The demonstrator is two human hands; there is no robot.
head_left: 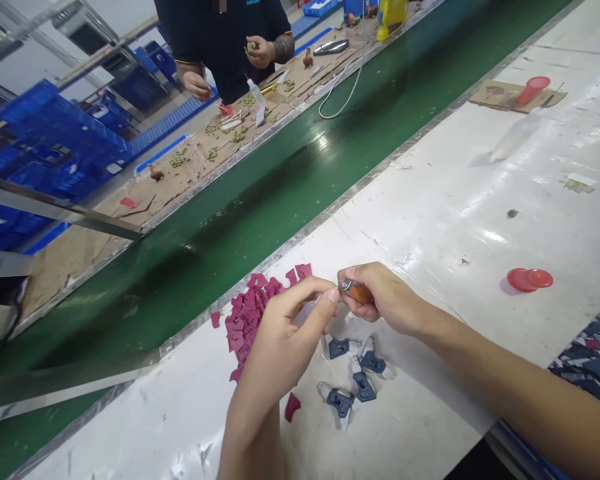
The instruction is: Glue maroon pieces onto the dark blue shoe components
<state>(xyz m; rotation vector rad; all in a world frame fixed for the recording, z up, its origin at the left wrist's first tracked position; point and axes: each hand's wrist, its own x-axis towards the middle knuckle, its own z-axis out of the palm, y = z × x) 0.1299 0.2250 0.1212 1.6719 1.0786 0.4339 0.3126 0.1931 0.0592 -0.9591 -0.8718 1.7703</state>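
Note:
My right hand (387, 297) is closed around a small hand tool (361, 293) with an orange-brown handle and a bright metal end; its exact kind does not show. The metal end points toward my left hand (293, 327), whose thumb and forefinger are pinched together. Whatever those fingertips hold is too small or hidden to name. Behind my left hand lies a heap of maroon plastic pieces (245, 323), partly covered by it. Below both hands sit several dark blue pieces (339, 401) with whitish parts attached. One single maroon piece (292, 407) lies beside my left wrist.
A green conveyor belt (280, 207) runs diagonally beyond my white table (425, 220). Right of me are a red cup-shaped piece (530, 280), a clear bottle (517, 137) and cardboard (485, 95). Across the belt, a co-worker (225, 47) handles small parts.

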